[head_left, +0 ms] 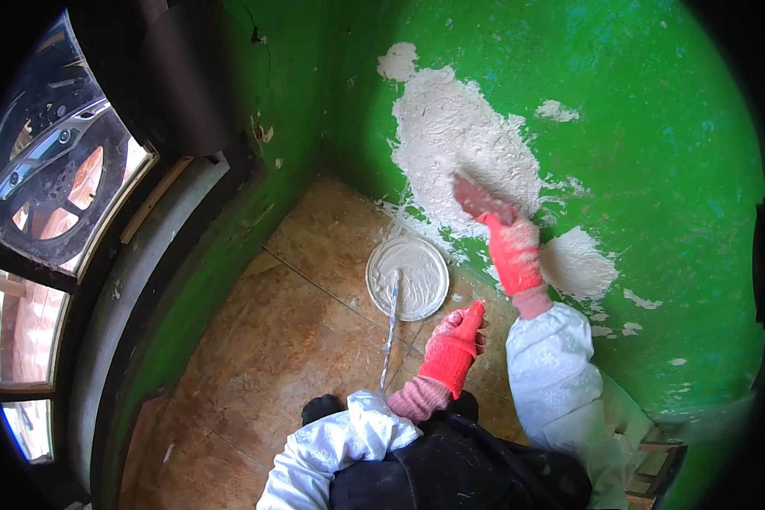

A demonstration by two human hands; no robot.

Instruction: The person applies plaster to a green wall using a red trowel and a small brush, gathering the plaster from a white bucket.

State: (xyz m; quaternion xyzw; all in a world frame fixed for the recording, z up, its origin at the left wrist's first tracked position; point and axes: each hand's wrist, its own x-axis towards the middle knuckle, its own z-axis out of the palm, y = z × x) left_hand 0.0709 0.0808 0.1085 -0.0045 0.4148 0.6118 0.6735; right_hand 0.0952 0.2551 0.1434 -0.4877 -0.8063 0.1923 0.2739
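Observation:
My right hand (513, 248), in a red glove with a white sleeve, grips a flat putty knife (478, 199) with a reddish-brown blade. The blade lies over a rough white plaster patch (450, 127) on the green wall. Lower down, my left hand (453, 344) is closed in front of my body, in a red glove with bare fingertips. Its palm is hidden, so whether it holds anything cannot be made out. Left of it, a round white bucket (372, 293) on the floor contains white plaster. A thin spattered stick (390, 336) leans out of the bucket toward me.
Smaller plaster patches (580, 263) mark the wall near my right forearm. Brown floor tiles (229, 374) spread to the left, up to another green wall (272, 136). A window frame (136, 200) at far left shows a wheel outside. Something wooden (654, 463) stands at lower right.

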